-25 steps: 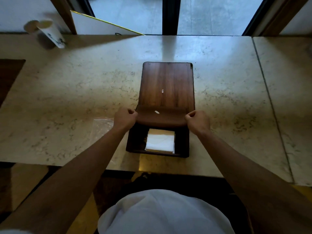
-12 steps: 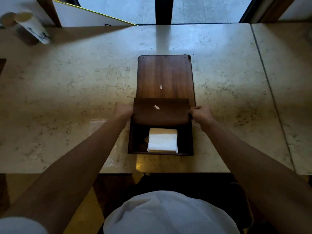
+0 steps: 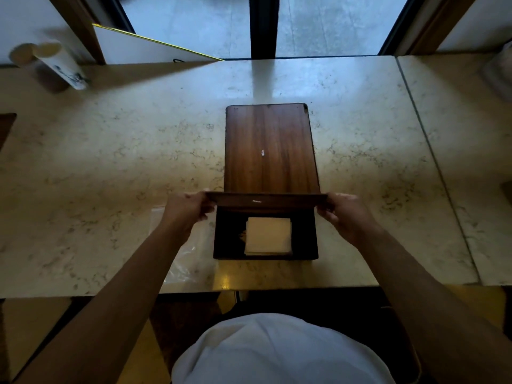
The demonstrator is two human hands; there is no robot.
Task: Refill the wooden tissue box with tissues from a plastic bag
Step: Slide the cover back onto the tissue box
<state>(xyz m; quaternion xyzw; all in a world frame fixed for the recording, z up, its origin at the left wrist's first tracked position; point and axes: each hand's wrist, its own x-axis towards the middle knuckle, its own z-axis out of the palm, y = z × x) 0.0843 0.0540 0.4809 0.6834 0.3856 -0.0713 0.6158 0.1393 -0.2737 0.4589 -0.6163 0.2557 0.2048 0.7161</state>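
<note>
Left hand (image 3: 188, 209) and right hand (image 3: 346, 214) each pinched an end of the stiff, light-looking dark wooden lid (image 3: 266, 201) above the rectangular wooden tissue box (image 3: 221, 239) at frame centre.

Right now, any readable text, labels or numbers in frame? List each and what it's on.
No text is readable.
Paper cup, far left on the counter: dark printed marks, too blurred to read.
Wooden tissue box: no label; only small white specks on the lid.
Tissues inside: blank.
Plastic bag under the left arm: clear, no print visible.
</note>
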